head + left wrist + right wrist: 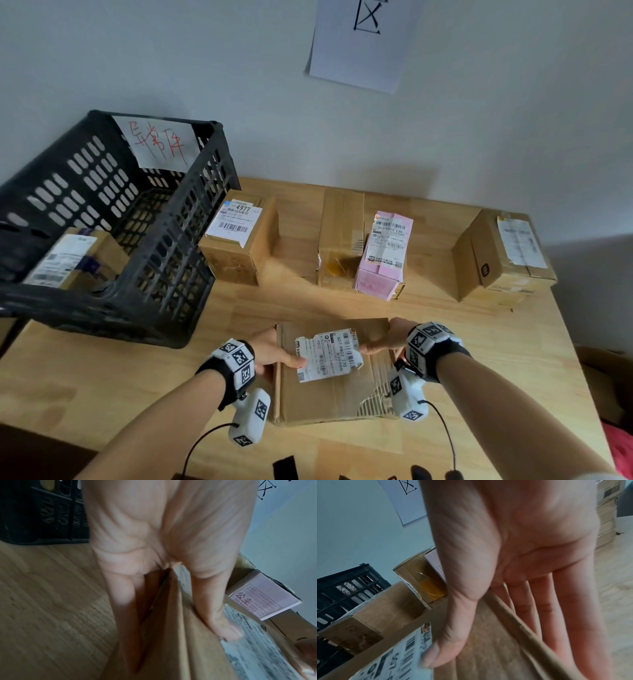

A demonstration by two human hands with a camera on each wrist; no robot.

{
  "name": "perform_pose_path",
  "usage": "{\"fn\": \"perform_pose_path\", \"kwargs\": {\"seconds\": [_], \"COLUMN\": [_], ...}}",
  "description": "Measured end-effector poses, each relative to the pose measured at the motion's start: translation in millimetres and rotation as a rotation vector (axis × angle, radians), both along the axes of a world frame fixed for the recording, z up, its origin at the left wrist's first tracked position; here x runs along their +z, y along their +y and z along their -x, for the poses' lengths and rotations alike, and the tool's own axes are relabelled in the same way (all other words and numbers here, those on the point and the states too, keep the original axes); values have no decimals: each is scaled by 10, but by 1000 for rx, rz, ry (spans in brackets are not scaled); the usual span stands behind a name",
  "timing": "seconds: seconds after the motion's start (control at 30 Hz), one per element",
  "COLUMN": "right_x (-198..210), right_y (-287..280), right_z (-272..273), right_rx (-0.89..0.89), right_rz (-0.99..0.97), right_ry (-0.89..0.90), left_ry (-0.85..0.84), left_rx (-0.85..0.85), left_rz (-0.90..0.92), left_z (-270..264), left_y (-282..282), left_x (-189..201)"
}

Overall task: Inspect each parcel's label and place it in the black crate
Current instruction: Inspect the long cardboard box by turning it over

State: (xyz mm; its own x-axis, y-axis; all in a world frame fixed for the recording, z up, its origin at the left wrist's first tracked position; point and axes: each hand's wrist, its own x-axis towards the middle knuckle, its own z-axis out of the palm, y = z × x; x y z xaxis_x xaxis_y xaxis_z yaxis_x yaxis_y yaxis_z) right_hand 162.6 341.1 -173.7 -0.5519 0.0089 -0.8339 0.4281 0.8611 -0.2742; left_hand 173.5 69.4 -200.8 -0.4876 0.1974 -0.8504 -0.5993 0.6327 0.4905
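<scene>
A flat brown cardboard parcel (329, 397) is at the table's front centre, its torn white label (329, 354) facing up. My left hand (274, 353) grips its left edge, thumb on top at the label's corner and fingers under the side (154, 534). My right hand (387, 337) grips the far right edge: the thumb presses the label (399, 660) and straight fingers lie beneath the parcel (488, 635). The black crate (102, 308) stands at the left, tilted in view, with one labelled brown parcel (75, 260) inside.
Along the wall stand a box with a "4977" label (236, 236), a plain brown box (339, 236), a pink box (383, 253) and a brown box at the right (503, 257). Bare wooden table (102, 394) lies below the crate. Dark items (284, 467) sit at the front edge.
</scene>
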Motion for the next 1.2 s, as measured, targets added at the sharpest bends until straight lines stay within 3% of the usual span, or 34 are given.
{"fn": "perform_pose_path", "kwargs": {"seconds": [0.4,0.67,0.97,1.1,1.2], "right_x": [-4,-91,52,264,356], "right_y": [-9,-18,74,2,-132], "right_z": [-37,-309,-634,-556,-514], "right_rx": [-32,-249,-335,-371,-333], "right_rz": [9,23,323,466,498], "right_ry": [20,124,-46,85,205], "left_ry": [10,81,89,73,72], "left_rx": [45,208,383,567,496], "left_rz": [0,4,-119,-175,-115], "left_z": [-12,-143,-382,-460,-459], "left_y": [1,1,-225,-479,-558], "left_x": [-41,-4,55,36,134]}}
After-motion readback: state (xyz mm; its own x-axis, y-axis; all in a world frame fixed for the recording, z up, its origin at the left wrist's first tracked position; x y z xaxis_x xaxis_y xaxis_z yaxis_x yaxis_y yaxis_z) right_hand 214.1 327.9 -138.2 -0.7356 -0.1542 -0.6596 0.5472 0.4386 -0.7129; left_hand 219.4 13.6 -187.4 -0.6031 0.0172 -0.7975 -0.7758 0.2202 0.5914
